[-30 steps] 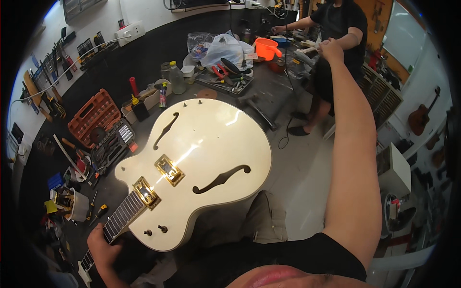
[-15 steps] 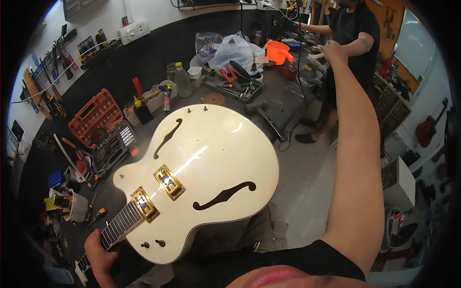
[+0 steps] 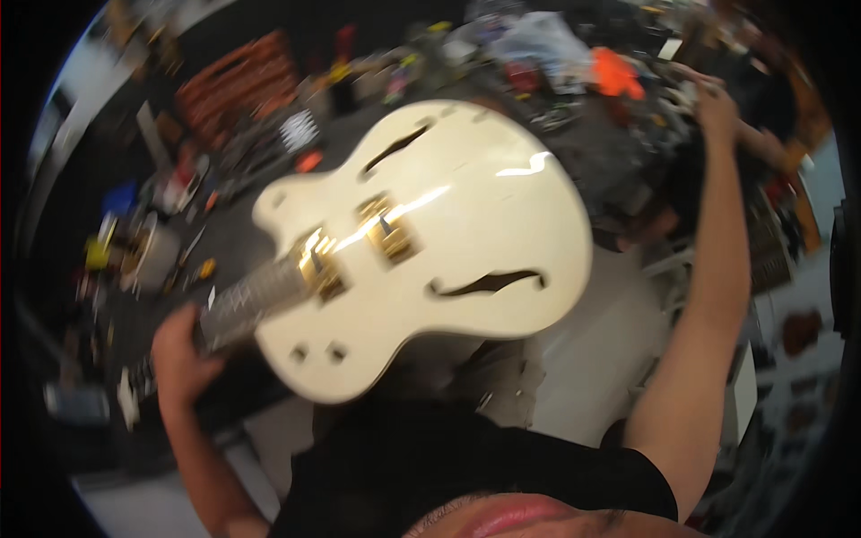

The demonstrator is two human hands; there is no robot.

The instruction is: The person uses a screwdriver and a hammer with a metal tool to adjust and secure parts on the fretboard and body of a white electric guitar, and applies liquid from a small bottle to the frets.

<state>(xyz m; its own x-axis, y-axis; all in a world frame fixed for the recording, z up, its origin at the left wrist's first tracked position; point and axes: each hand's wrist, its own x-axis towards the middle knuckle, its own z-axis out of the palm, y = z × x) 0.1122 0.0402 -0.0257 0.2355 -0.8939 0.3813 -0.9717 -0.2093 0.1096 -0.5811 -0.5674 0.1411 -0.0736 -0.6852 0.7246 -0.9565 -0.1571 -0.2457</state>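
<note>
A cream hollow-body electric guitar (image 3: 475, 215), with f-holes and gold pickups, lies face up across the dark workbench's near edge and above my lap. My left hand (image 3: 184, 354) is wrapped round its neck (image 3: 256, 305) near the headstock end, thumb on the near side. My right arm is stretched far out to the upper right. The right hand (image 3: 715, 109) is blurred there, beside the co-worker and close to an orange plastic dipper (image 3: 617, 73). A small pale object (image 3: 670, 49) shows just beyond its fingers; whether the hand holds anything is too smeared to tell.
On the bench are an orange socket-set case (image 3: 240, 85), a clear plastic bag (image 3: 538, 49), a white tub (image 3: 157, 255) and a yellow-and-black screwdriver (image 3: 206, 269). A co-worker in dark clothes is at the upper right. Pale floor (image 3: 592, 359) shows right of the guitar.
My view has swung, so the guitar and bench appear shifted and the picture is blurred. My left hand keeps its hold on the neck; my right arm stays stretched out.
</note>
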